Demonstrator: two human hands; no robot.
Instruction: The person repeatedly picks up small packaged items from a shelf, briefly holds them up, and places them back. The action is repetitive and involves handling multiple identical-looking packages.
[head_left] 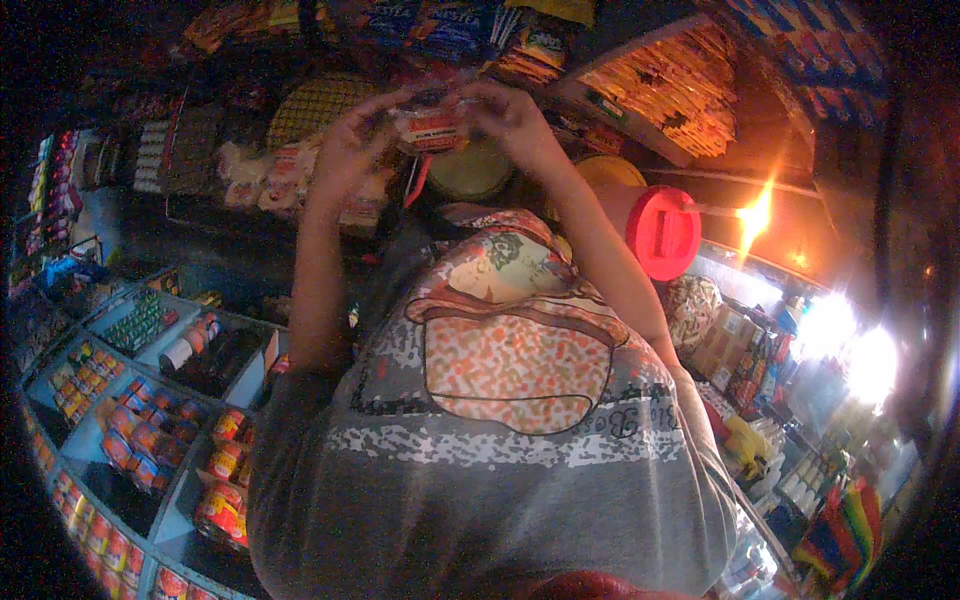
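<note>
The small clear packet with a red-and-white label is up in front of me, between my two hands and above a round, pale greenish lid. My left hand curls its fingers in at the packet's left end, and my right hand bends over its upper right, so I hold it between them with both hands partly closed, though blur hides exactly where each fingertip presses.
</note>
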